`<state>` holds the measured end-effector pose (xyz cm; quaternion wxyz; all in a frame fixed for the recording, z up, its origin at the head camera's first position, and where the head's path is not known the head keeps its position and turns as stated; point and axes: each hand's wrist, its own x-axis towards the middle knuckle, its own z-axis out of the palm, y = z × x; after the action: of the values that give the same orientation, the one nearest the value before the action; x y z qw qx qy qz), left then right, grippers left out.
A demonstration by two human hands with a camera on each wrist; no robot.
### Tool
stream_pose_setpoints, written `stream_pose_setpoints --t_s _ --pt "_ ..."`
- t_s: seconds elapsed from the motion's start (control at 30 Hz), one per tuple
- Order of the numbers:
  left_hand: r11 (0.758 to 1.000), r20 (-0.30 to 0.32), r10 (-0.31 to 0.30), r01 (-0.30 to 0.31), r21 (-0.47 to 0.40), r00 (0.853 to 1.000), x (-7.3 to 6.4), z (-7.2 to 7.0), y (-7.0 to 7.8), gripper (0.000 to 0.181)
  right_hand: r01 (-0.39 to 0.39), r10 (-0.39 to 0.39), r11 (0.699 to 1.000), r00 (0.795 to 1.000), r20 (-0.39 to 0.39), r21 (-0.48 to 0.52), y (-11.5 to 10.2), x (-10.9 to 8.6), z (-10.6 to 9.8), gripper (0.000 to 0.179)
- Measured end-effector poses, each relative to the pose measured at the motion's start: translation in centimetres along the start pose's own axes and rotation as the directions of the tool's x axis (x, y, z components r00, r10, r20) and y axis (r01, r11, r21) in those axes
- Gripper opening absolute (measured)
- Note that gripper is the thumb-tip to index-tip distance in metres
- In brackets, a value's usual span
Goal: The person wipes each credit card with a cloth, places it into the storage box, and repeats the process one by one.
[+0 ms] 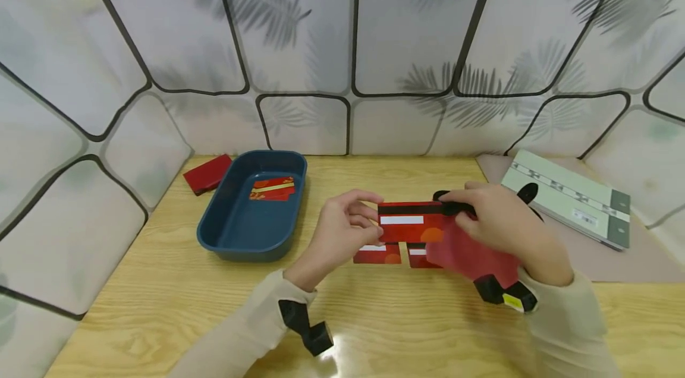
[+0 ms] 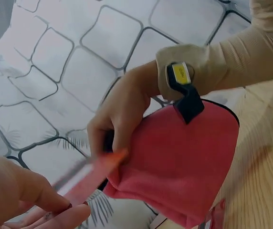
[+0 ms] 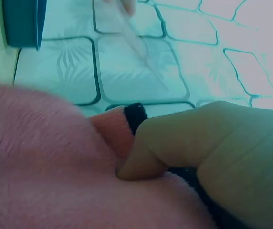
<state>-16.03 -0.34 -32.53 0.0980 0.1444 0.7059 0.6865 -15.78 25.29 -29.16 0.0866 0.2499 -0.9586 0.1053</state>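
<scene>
The red magnetic-stripe card is up in the air above the wooden table, over a pair of similar red cards lying there. The left hand has it pinched at its left end between thumb and fingers. The right hand is gripping the edge of a fuzzy pinkish-red cloth with black trim, right by the card's other end. Can't tell from any angle whether cloth and card actually touch.

To me it looks like a wipe-down. If so, I'd go with a firm pinch on just that short end, so most of the face is free, and fold the cloth over the far end so both sides get rubbed in one pass. Light, straight strokes away from the pinching fingers, imo, since a thin card probably flexes if you push sideways. I'd also gather up the hanging part of the cloth, because it droops over the cards below and could drag them around. Then swap ends to get the bit under the fingers.

As for looks: glossy red, black stripe along the top edge, white strip under it, rounded orange patch near the lower right. Sits roughly level, striped face toward the head camera. Any smudges are too small to make out.
</scene>
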Motion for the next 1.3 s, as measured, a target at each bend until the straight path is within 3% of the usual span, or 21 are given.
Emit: stream_pose_setpoints --t_s 0.2,0.47,0.7,0.87,1.03,1.17,1.3 --pt "0.999 -0.024 -0.001 0.0 -0.036 1.0 0.3 0.0 0.0 0.041 -0.036 0.035 0.999 0.999 0.034 0.027 1.1 -0.1 -0.5 0.032" --pt "1.0 -0.089 0.023 -0.023 -0.001 0.996 0.5 -0.4 0.0 0.04 0.029 -0.035 0.99 0.999 0.041 0.138 1.5 -0.5 -1.1 0.033" --pt "0.999 -0.123 0.026 -0.023 0.029 0.992 0.5 -0.4 -0.5 0.039 0.142 -0.15 0.951 0.989 0.012 0.275 0.6 -0.8 -1.2 0.036" --pt "0.999 -0.094 0.041 -0.039 0.03 0.995 0.5 -0.1 -0.9 0.038 0.168 -0.18 0.929 0.984 0.009 0.329 -0.6 -0.2 -0.4 0.039" --pt "0.998 -0.024 0.046 -0.045 0.044 0.999 0.5 0.2 -0.9 0.039 0.255 -0.26 0.9 0.965 -0.032 0.355 -1.6 0.7 1.1 0.04" --pt "0.995 0.032 0.073 -0.075 0.062 0.997 0.7 0.4 -1.3 0.041 0.207 -0.212 0.928 0.977 -0.017 0.309 -2.4 1.0 1.6 0.039" --pt "0.983 0.054 0.119 -0.125 0.131 0.991 0.7 0.6 -1.8 0.04 0.148 -0.148 0.974 0.989 -0.011 0.169 -3.5 1.0 1.8 0.041"
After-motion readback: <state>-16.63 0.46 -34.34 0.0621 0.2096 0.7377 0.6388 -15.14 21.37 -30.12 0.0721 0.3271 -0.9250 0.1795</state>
